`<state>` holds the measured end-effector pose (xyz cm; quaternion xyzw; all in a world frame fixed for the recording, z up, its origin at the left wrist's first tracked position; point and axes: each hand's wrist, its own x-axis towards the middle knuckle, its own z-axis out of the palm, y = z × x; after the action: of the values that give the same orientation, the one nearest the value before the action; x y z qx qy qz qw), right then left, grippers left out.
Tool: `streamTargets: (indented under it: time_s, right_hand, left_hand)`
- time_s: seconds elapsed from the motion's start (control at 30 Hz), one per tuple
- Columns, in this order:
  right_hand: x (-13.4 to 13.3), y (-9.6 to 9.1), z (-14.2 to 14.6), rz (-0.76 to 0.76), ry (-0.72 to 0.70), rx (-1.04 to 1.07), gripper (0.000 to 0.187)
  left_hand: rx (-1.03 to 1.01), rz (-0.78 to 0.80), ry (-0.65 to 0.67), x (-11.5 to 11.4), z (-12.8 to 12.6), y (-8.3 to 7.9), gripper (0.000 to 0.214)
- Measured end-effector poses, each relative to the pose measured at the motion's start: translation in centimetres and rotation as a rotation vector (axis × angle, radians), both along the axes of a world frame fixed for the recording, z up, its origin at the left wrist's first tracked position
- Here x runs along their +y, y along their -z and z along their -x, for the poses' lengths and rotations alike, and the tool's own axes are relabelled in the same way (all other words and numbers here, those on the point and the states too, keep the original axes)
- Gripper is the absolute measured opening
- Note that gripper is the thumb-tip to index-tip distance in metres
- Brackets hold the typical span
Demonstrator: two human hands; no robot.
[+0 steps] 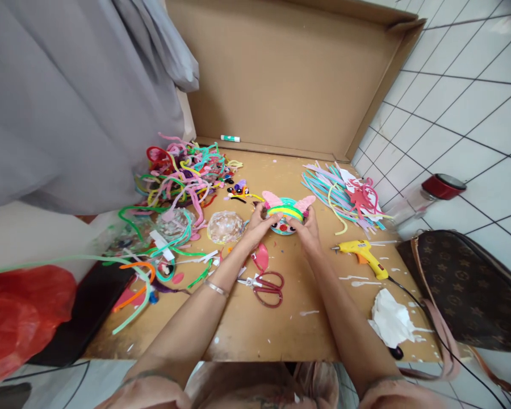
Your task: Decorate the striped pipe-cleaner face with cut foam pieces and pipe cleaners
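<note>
Between my two hands is a round craft lantern (286, 211) with pink ears, teal and yellow pipe-cleaner bands, and a face of dark eyes and a red nose. My left hand (262, 224) grips its left side, thumb across the front. On the opposite side my right hand (307, 228) holds it the same way, fingers wrapped behind. Just below lie red-handled scissors (269, 288) and a pink cut-out piece (260, 258). A clear ridged plastic bowl (225, 227) sits left of my left wrist.
A tangled pile of pipe cleaners (187, 170) covers the back left. Straight pipe cleaners (332, 193) lie back right. At right are a yellow glue gun (364, 255), crumpled tissue (390, 318), a brown bag (468, 289) and a red-lidded bottle (443, 186). A cardboard panel (289, 74) stands behind.
</note>
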<state>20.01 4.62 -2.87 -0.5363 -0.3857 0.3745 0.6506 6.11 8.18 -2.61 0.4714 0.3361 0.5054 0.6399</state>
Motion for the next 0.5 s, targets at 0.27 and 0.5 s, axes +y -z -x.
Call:
streamTargets:
  time_s: [0.27, 0.5]
  right_hand:
    - [0.4, 1.3, -0.7, -0.053, -0.027, -0.016, 0.077]
    - [0.5, 1.4, -0.6, -0.043, -0.002, -0.017, 0.079]
  left_hand:
    - [0.0, -0.012, 0.024, 0.1, 0.2, 0.3, 0.056]
    - [0.016, -0.012, 0.037, 0.3, 0.3, 0.5, 0.052]
